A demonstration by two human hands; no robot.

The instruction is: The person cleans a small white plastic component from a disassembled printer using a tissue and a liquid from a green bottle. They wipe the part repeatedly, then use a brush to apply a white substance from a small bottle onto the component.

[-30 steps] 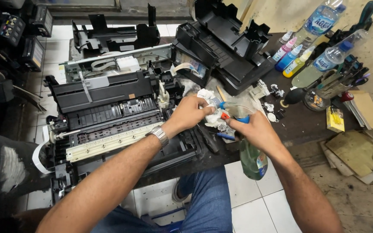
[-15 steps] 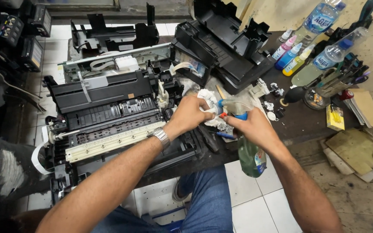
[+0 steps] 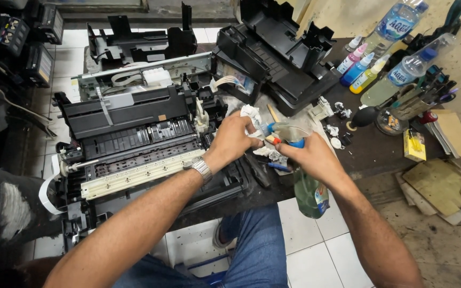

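My left hand (image 3: 233, 140) is clenched around a crumpled white tissue (image 3: 251, 114), which shows above my knuckles and again below them, over the middle of the workbench. A metal wristwatch (image 3: 201, 168) sits on that wrist.

My right hand (image 3: 311, 156) grips the neck of a green spray bottle (image 3: 310, 193). The fingers are wrapped round it just under the blue and clear spray head (image 3: 284, 132), whose nozzle points at the tissue and stands just beside it. The bottle body hangs below my palm, past the bench edge and above the tiled floor (image 3: 316, 240). Whether the trigger is pressed I cannot tell.

Left of my hands lies an opened printer (image 3: 134, 144), cover off, with its rollers and a long white strip exposed. My left forearm crosses over its front right corner. A second black printer shell (image 3: 278, 53) lies tipped up behind my hands.

On the dark bench (image 3: 369, 152) to the right: small white parts near the tissue, three small ink bottles (image 3: 358, 66) coloured pink, blue and yellow, two large clear water bottles (image 3: 401, 72) lying tilted behind them, and a small yellow box (image 3: 414, 145). Worn cardboard (image 3: 438, 184) lies at the bench's right end.

My jeans (image 3: 257, 250) show below the bench.
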